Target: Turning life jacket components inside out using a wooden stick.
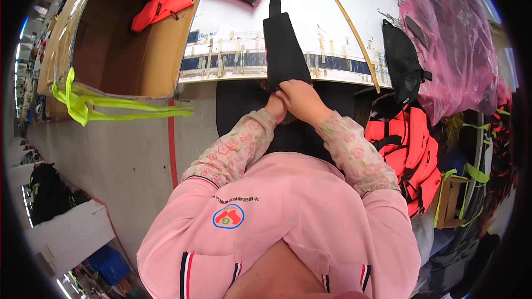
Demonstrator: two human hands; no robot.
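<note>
**Pink shirt in front, two hands meeting at the near end of a black panel**

The pink shirt [277, 199] lies nearest the camera, filling the lower middle of the view. Beyond it, floral sleeves [233, 144] lead to the left hand [276, 106] and the right hand [305, 101], which touch each other at the near edge of the white tabletop [310, 0].

The black panel [285, 47] lies directly ahead of the fingers, partly on the tabletop, its near end reaching them. Its long axis runs away from the body, the far end leaning slightly left. The right hand is nearer, lying across that end; the left is just beside it. Both sets of fingers are curled inward and bunched together; whether they grip the panel or something beneath it cannot be told.

From the far end, a narrow band leads left to a coral-red bag [166, 8] hanging partly inside a cardboard carton [166, 66], whose wall stands between the bag and the hands. A curved yellow strip [357, 41] lies right of the panel, then a black pouch [402, 63] beside pink plastic sheeting [457, 39].
</note>
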